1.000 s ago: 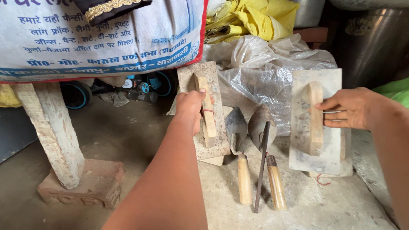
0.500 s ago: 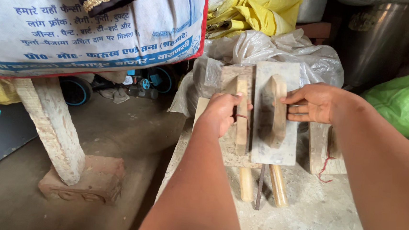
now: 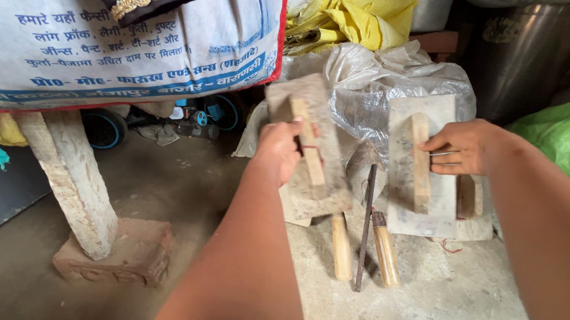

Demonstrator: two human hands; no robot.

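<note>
The left hand [image 3: 279, 154] grips the wooden handle of one plaster float [image 3: 309, 152]; the right hand [image 3: 463, 147] grips a second float [image 3: 418, 166]. They were pressed together half a second ago (now drawn apart), above trowels [image 3: 363, 242] on the floor [image 3: 422, 303].

A white printed banner [image 3: 126, 35] with blue lettering and red edging hangs across the upper left of the frame.
</note>
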